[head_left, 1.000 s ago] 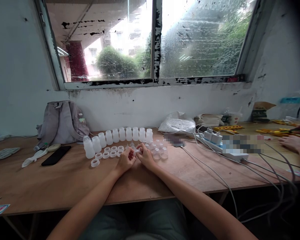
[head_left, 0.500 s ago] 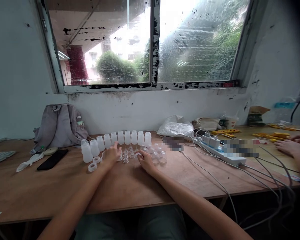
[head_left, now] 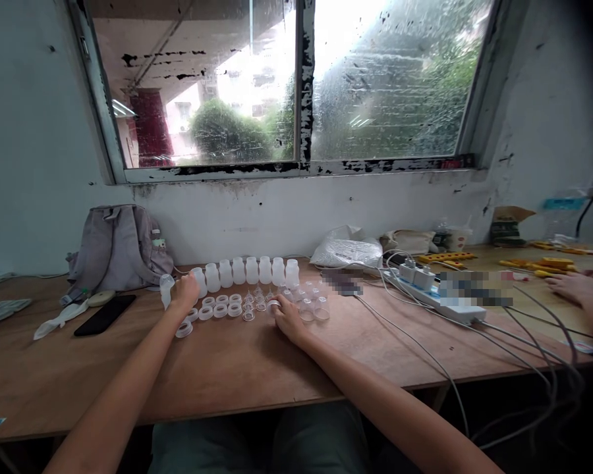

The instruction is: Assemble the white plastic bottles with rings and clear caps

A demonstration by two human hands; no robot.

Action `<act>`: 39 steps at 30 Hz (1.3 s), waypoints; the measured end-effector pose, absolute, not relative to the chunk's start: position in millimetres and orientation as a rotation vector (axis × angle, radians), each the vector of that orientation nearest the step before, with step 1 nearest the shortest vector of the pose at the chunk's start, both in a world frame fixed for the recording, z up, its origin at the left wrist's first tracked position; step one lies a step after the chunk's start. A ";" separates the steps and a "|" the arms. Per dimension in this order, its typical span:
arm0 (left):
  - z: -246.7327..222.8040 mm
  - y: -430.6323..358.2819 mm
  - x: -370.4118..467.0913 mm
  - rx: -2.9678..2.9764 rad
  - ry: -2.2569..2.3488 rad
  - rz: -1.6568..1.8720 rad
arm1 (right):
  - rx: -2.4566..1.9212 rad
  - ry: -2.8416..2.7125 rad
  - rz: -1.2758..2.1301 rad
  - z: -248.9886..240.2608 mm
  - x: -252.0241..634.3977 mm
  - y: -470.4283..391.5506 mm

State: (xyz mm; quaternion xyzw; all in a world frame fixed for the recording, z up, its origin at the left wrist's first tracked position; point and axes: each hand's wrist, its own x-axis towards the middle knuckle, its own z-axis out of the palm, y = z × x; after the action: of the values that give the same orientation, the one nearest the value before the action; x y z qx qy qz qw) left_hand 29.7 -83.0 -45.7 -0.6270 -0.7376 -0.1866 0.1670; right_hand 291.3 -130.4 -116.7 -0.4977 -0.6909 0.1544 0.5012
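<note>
At the left end of a curved row of frosted white baby bottles [head_left: 238, 272], my left hand [head_left: 184, 294] is closed around a bottle that it mostly hides. Another bottle [head_left: 167, 289] stands just left of it. My right hand [head_left: 289, 318] rests on the table with its fingers closed on a white bottle ring [head_left: 273, 306]. Several more white rings [head_left: 220, 310] lie in rows in front of the bottles. Clear nipples [head_left: 248, 308] stand between the rings and my right hand. Clear domed caps [head_left: 321, 309] are grouped just right of that hand.
A grey backpack [head_left: 121, 247], a black phone [head_left: 105, 315] and a white strap [head_left: 59, 321] lie on the left. To the right are a power strip [head_left: 454, 306] with trailing cables and a plastic bag [head_left: 348, 249]. Another person's hand [head_left: 568, 288] is at the far right.
My left hand has moved left, from over the rings near the middle of the row to the bottles at the left end. My right hand stays put with the ring.
</note>
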 end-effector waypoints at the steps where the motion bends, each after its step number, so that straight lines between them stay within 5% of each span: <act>1: -44.2 -86.3 33.2 -1.775 -2.079 -0.547 | -1.207 -1.662 0.388 -115.6 291.1 -131.3; 12: -42.3 -139.2 110.2 -2.133 -1.141 -1.433 | -1.010 -1.541 0.658 -114.9 290.4 -132.1; 21: -87.9 -150.1 120.7 -2.524 -0.871 -1.445 | -1.010 -1.494 0.511 -114.2 289.6 -129.4; 33: -121.1 -130.9 127.5 -3.025 -1.160 -1.753 | -1.032 -1.519 0.449 -116.9 289.5 -129.1; 39: -108.5 -138.0 123.3 -2.721 -1.230 -1.647 | -1.021 -1.480 0.414 -115.1 289.8 -129.7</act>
State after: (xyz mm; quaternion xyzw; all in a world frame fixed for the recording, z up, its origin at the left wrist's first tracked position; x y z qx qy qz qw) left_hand 123.3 -138.0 -108.5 -0.7907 -0.3575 -0.4785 -0.1341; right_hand 289.8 -129.7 -115.1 -0.4411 -0.6395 0.1787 0.6038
